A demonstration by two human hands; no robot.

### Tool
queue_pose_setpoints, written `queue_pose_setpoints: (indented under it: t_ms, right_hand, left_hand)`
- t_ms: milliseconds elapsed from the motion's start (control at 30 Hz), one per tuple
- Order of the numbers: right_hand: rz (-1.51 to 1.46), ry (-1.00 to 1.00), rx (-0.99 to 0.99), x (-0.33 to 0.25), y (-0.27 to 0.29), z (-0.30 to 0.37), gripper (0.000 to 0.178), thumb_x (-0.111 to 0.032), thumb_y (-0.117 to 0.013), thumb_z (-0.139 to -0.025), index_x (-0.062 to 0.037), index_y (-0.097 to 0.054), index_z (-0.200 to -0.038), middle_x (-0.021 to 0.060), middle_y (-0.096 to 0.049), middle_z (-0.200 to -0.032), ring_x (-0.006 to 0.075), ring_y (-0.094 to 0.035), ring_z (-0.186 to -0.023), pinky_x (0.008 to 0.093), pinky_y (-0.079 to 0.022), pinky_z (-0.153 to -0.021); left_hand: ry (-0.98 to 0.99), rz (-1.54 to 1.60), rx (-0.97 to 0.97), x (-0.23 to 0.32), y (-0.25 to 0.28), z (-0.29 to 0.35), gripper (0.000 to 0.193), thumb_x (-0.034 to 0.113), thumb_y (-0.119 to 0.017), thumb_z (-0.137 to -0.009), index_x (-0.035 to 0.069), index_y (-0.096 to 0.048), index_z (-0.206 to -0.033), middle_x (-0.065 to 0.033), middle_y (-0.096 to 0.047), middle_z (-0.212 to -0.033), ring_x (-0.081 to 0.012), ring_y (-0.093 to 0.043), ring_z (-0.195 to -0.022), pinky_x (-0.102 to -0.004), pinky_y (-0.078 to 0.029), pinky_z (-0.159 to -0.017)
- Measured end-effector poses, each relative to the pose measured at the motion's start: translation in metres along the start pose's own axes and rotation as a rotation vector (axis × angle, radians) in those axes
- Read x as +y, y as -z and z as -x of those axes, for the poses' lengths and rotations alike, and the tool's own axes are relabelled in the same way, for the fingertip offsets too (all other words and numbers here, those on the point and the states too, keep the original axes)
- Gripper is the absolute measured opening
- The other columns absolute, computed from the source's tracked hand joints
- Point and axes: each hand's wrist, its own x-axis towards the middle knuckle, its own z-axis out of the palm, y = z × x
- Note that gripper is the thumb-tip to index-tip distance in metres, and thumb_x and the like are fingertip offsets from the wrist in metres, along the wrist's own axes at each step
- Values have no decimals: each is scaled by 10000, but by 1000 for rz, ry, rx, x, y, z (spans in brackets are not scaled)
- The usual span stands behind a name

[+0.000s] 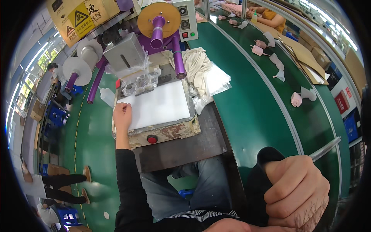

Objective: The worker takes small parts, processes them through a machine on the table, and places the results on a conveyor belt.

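My left hand (pixel 123 115) is curled closed at the left edge of a white sheet (pixel 160 104), with nothing visible in it. The sheet lies flat on the worn metal bed of a bench machine (pixel 170 129). Just behind the sheet is crumpled clear plastic film (pixel 143 82), under a grey metal block (pixel 125 54). My right hand (pixel 299 189) is raised close to the camera at the lower right, well away from the machine. Its fingers are folded into the palm, and whatever they may hold is hidden.
A red button (pixel 152 139) sits on the machine's front. Beige cloth (pixel 193 65) and clear plastic bags (pixel 218 79) lie right of the bed. A green conveyor (pixel 278 100) carries pink pieces (pixel 296 99). A white bottle (pixel 107 96) stands at left; people are farther off.
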Motion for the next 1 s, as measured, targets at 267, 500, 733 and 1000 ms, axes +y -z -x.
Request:
queue_pose_setpoints:
  t_ms: [267, 500, 733, 1000]
  right_hand:
    - [53, -26, 38, -1, 2, 2, 166, -176, -594, -922, -22, -648, -892, 119, -620, -668, 221, -534, -491, 338, -438, -483]
    - [260, -103, 51, 10, -11, 0, 146, -181, -624, -906, -36, -636, -896, 110, -605, -642, 201, -509, -463, 318, -414, -452]
    - [205, -63, 29, 44, -35, -8, 140, -186, -654, -890, -50, -624, -900, 101, -589, -616, 182, -485, -435, 297, -389, -422]
    - [233, -70, -10, 47, -42, -19, 140, -149, -680, -842, -54, -605, -911, 104, -586, -606, 177, -478, -422, 290, -394, -402]
  left_hand:
    - [16, 5, -11, 3, -1, 0, 213, 199, -698, -879, 3, -654, -808, -97, -606, -755, -201, -569, -652, -337, -464, -631]
    - [-29, -43, 0, -11, -16, -4, 226, 247, -650, -866, 24, -682, -851, -177, -660, -850, -376, -634, -850, -457, -488, -743]
    - [-20, -79, 56, -19, 13, 7, 237, 262, -679, -840, 29, -676, -799, -169, -649, -831, -373, -637, -801, -465, -502, -720]
    - [23, 34, 51, 11, -6, -3, 219, 235, -676, -810, 26, -681, -748, -159, -653, -804, -369, -643, -785, -464, -511, -717]
